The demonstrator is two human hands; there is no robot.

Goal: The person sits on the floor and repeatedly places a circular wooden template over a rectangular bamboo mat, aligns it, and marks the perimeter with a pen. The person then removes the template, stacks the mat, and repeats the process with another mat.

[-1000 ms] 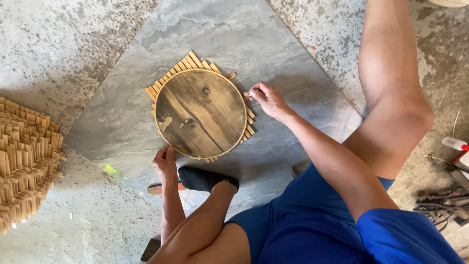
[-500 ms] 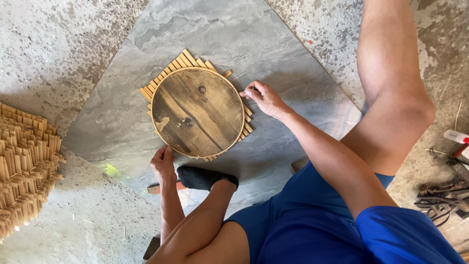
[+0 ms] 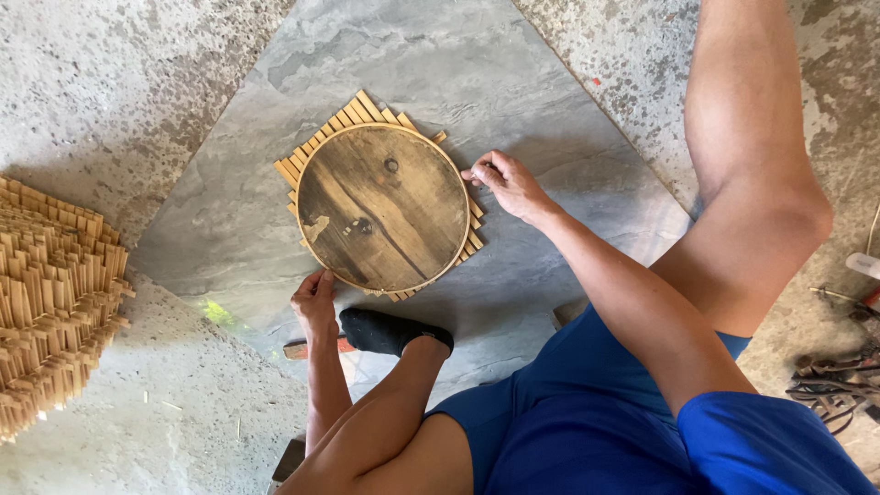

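Both hands are steadying the disc [image 3: 383,208] over the slats [image 3: 316,147]: left hand [image 3: 315,303] pressing flat-fingered at its near edge, right hand [image 3: 510,186] pinching the far rim.

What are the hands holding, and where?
Both hands touch the round wooden disc at its rim: left hand at the near edge, right hand at the right edge. Neither lifts it.

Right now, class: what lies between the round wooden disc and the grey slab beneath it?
In the head view, a mat of bamboo strips lies between the round wooden disc and the grey slab; its ends stick out past the disc's rim.
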